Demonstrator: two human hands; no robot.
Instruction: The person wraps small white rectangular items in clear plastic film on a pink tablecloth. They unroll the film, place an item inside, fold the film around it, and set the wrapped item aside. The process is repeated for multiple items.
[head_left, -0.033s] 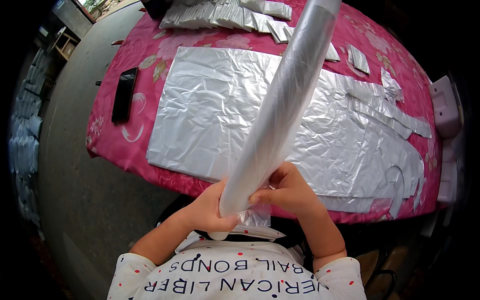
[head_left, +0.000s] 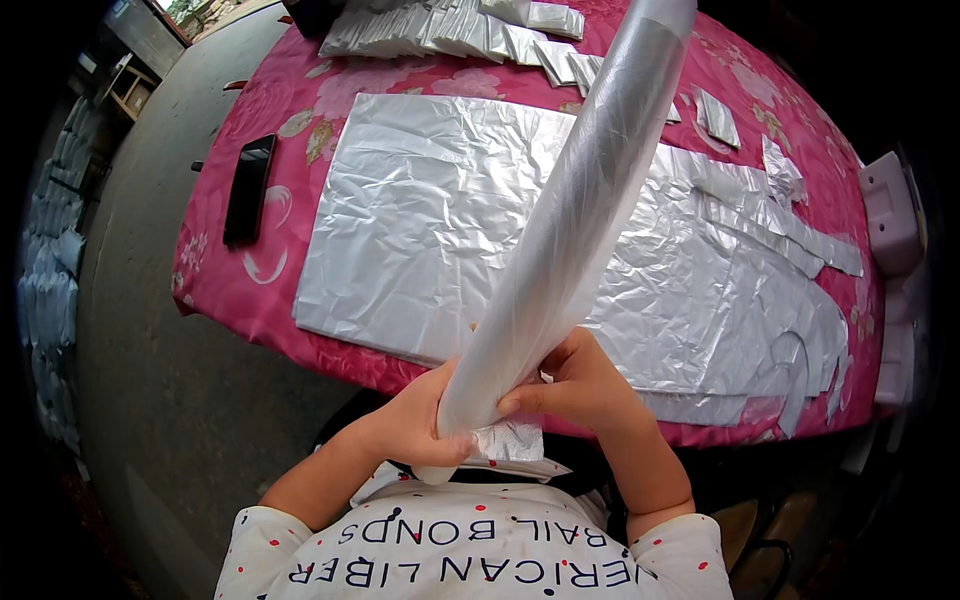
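A long roll of clear plastic film (head_left: 570,215) slants from in front of my body up to the top right. My left hand (head_left: 415,410) is wrapped round its lower end, where a pale core end (head_left: 435,474) sticks out. At the roll's right side, my right hand (head_left: 568,385) pinches the film between thumb and fingers. A loose flap of film (head_left: 510,440) hangs below the right hand. Under the roll, a wide stack of crinkled, silvery-white plastic sheets (head_left: 420,200) covers the table; its right side is cut into strips.
A pink floral cloth (head_left: 240,310) covers the table. A black phone (head_left: 249,190) lies at the left. Folded plastic packets (head_left: 420,30) are lined up at the far edge, and a single packet (head_left: 717,118) sits farther right. A pale pink plastic chair (head_left: 890,215) stands at the right.
The roll's upper end has swung slightly to the right. The loose film flap below my right hand has shifted and looks brighter. Both hands keep nearly the same place.
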